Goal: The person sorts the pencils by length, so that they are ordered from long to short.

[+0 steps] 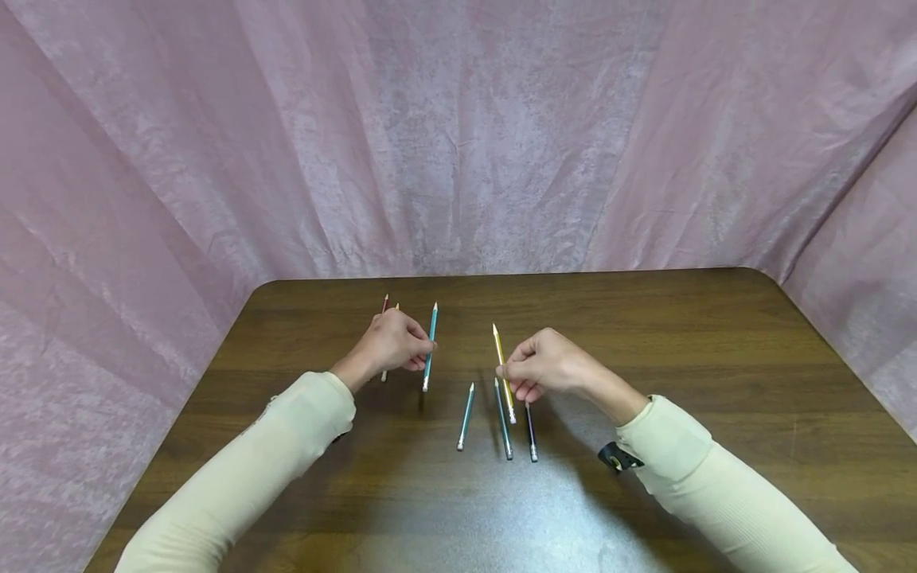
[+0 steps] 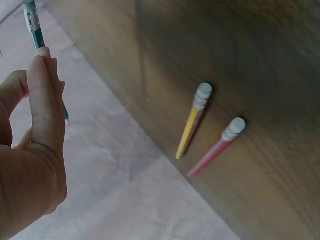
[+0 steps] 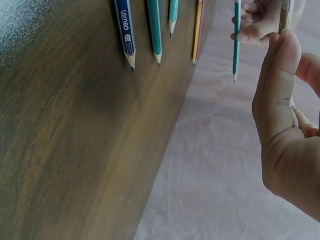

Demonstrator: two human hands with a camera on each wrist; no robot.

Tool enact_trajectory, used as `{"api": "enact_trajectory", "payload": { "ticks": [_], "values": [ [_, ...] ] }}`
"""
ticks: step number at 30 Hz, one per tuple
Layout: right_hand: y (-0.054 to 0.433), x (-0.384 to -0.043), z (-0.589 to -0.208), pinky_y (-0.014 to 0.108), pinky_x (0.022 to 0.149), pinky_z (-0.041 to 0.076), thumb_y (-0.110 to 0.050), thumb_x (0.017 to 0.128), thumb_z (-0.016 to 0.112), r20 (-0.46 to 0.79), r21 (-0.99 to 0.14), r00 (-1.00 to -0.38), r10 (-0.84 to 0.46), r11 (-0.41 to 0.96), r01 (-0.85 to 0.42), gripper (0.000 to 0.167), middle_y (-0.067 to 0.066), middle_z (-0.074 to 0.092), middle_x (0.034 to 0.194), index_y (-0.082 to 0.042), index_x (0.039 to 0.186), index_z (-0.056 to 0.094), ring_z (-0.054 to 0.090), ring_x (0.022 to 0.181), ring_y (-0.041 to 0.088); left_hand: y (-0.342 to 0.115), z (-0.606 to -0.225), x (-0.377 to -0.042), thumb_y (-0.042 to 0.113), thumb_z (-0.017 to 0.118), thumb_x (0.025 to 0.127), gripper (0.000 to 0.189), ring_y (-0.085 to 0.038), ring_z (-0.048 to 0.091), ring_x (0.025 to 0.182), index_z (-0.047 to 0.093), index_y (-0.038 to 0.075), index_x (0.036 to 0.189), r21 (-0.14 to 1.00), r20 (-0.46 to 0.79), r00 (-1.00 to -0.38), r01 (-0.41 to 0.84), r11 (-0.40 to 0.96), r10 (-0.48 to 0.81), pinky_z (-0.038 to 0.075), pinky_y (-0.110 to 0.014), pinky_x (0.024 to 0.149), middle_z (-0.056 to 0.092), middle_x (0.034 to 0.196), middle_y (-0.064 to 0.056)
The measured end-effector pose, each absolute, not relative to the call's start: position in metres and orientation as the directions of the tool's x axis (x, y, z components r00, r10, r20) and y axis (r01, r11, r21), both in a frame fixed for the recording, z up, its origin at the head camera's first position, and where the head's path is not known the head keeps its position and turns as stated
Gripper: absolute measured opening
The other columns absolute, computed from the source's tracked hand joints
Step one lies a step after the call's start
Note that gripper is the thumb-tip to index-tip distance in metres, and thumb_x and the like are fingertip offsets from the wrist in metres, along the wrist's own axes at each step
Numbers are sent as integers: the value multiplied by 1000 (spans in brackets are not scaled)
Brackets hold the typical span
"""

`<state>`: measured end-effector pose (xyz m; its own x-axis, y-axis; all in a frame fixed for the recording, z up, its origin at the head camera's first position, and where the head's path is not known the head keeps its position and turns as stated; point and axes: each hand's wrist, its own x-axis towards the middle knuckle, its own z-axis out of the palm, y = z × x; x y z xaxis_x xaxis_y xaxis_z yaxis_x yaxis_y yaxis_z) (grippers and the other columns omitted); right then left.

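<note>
My left hand (image 1: 392, 341) pinches a teal pencil (image 1: 433, 321) above the table, its sharpened tip pointing away from me. Partly hidden behind that hand in the head view, a red pencil (image 2: 209, 157) and a yellow pencil (image 2: 187, 131) lie side by side on the table. Between thumb and fingers, my right hand (image 1: 548, 364) holds another yellow pencil (image 1: 497, 342), tip also pointing away. Below and beside it on the table lie a short teal pencil (image 1: 466, 416), a longer green pencil (image 1: 504, 426) and a dark blue pencil (image 3: 123, 25) with white lettering.
The brown wooden table (image 1: 680, 334) has rounded far corners. A pink velvety curtain (image 1: 458, 143) hangs behind its far edge and along the sides. A black strap (image 1: 619, 458) sits at the right sleeve's cuff.
</note>
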<state>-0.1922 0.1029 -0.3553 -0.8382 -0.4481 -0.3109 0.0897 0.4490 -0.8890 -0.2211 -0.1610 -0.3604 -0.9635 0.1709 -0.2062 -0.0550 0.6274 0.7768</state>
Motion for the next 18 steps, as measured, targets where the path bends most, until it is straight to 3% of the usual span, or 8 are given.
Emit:
{"api": "enact_trajectory", "payload": {
  "ticks": [18],
  "values": [
    [108, -191, -352, 30, 58, 59, -9, 92, 69, -293, -905, -838, -460, 417, 88, 18, 7, 65, 65, 9, 89, 69, 63, 56, 11, -179, -378, -240, 4, 70, 89, 14, -10, 67, 54, 74, -9, 93, 759, -215, -972, -106, 643, 95, 60, -28, 59, 72, 71, -10]
  ]
}}
